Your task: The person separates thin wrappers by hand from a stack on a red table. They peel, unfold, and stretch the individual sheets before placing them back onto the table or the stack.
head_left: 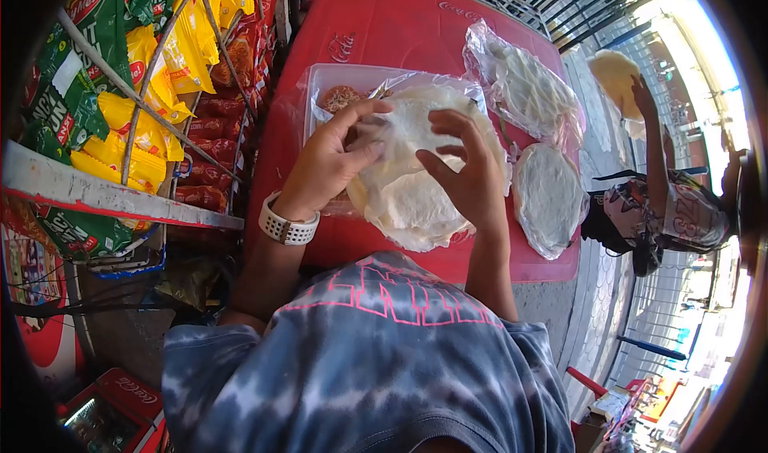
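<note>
A stack of thin, round, whitish wrappers [416,206] lies in front of me, partly over a clear plastic box [336,72] on the red table. The uppermost, see-through wrapper [428,109] is loose and raised at the far side. My left hand [340,153], with a pale perforated watch band on its wrist, pinches at the wrapper's left edge; its fingertips are slightly blurred. Over the right part of the sheet hovers my right hand [468,161], its fingers bent but apart. Reddish-brown food with a crumbly topping [340,99] shows in the box's left corner.
More wrappers in a clear plastic bag [520,85] and a round wrapped stack [550,199] lie right on the red table [384,21]. Snack packets [144,101] hang behind a metal rack at left. Another person [664,201] at right raises a round sheet [616,81].
</note>
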{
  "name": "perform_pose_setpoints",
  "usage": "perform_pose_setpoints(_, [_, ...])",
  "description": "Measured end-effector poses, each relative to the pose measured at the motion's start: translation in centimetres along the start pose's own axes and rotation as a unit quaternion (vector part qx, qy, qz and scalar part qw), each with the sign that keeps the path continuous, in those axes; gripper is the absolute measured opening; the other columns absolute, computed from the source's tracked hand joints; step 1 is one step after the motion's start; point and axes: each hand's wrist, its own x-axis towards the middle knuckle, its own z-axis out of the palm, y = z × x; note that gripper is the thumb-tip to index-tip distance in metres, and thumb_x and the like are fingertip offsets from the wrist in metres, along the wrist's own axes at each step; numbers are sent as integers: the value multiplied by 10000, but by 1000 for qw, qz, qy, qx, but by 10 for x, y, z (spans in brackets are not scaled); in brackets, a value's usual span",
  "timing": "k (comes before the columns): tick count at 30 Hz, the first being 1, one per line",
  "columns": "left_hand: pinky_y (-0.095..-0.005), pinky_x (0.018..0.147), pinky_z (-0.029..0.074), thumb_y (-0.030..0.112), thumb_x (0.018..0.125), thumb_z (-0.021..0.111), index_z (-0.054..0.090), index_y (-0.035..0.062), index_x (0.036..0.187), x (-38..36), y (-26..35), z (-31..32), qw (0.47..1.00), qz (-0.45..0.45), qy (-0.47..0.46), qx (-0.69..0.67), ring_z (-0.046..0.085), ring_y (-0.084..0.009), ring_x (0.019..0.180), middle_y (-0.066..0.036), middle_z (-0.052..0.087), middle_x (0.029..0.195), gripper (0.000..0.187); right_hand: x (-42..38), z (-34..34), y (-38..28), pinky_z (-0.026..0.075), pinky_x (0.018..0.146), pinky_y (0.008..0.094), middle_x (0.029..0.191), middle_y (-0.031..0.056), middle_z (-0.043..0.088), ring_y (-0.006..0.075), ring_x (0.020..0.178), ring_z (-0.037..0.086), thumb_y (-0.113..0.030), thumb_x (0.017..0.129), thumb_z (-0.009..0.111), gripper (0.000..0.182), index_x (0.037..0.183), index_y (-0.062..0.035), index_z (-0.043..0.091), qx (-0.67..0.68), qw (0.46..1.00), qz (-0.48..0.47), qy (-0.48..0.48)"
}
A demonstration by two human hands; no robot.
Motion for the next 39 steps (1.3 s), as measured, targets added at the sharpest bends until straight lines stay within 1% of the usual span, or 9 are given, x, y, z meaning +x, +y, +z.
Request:
perform_pose_setpoints(5, [-240, 836, 400, -37, 773, 515, 419, 17, 1159, 9, 47, 11, 942, 164, -143, 256, 480, -116, 953, -33, 472, 1070, 401, 32, -15, -21, 437, 746, 295, 970, 123, 564, 221, 893, 557, -90, 612, 713, 554, 1105, -36, 467, 65, 983, -143, -99])
perform_pose_setpoints(9, [-244, 626, 461, 21, 760, 566, 476, 24, 1060, 15, 66, 11, 895, 296, 187, 277, 556, -135, 739, -67, 541, 859, 314, 49, -38, -28, 446, 617, 258, 725, 88, 588, 104, 670, 551, -181, 708, 672, 312, 920, 20, 563, 3, 998, 11, -62])
perform_pose_setpoints(10, [-217, 566, 449, 69, 777, 579, 486, 23, 1004, 11, 65, 5, 878, 290, 213, 316, 550, -120, 681, -64, 536, 831, 250, 49, -39, -33, 442, 608, 254, 721, 82, 583, 93, 663, 541, -185, 720, 663, 297, 904, 24, 560, 16, 999, 33, -26])
perform_pose_setpoints(13, [-209, 549, 441, 173, 795, 587, 477, 18, 977, -14, 69, 17, 970, 62, 9, 234, 545, -98, 639, -50, 543, 801, 263, 52, -39, -43, 417, 558, 220, 683, 32, 555, 50, 624, 495, -182, 777, 610, 217, 833, 14, 535, 89, 995, 21, 48])
perform_pose_setpoints(19, [-196, 551, 437, 349, 794, 578, 458, 9, 989, 17, 37, 28, 983, 146, 99, 53, 526, -53, 644, -13, 542, 762, 410, 30, -25, -64, 409, 611, 196, 795, 3, 552, 45, 713, 493, -161, 846, 525, 186, 934, -2, 484, 256, 966, -22, 34])
perform_pose_setpoints(22, [-185, 566, 427, 204, 791, 602, 474, 21, 976, 17, 41, 35, 990, 125, 51, -40, 521, -55, 665, -1, 539, 782, 290, 18, -17, -53, 399, 688, 204, 835, 16, 552, 57, 772, 496, -143, 850, 514, 166, 943, -8, 490, 283, 958, -18, 43])
perform_pose_setpoints(29, [-169, 631, 401, 59, 772, 602, 496, 49, 899, 24, 26, 34, 972, 90, 77, -202, 496, -31, 724, 15, 512, 795, 166, 12, -4, -31, 420, 738, 237, 950, 49, 527, 99, 862, 514, -112, 879, 437, 226, 1087, -24, 443, 542, 826, 101, 118])
perform_pose_setpoints(35, [-167, 617, 405, 28, 780, 571, 473, 44, 841, 23, 23, 44, 976, 131, 81, -153, 485, -18, 691, 23, 509, 759, 116, 8, -5, -38, 405, 755, 241, 978, 45, 505, 104, 878, 481, -135, 778, 605, 369, 1088, -26, 438, 276, 960, 9, 44])
perform_pose_setpoints(39, [-157, 550, 394, 36, 770, 589, 476, 38, 829, 18, 33, 42, 987, 140, 70, -43, 461, -11, 615, 40, 493, 703, 128, 14, -17, -27, 415, 700, 236, 850, 26, 555, 90, 791, 505, -144, 739, 644, 281, 958, -9, 529, 140, 988, 21, 66])
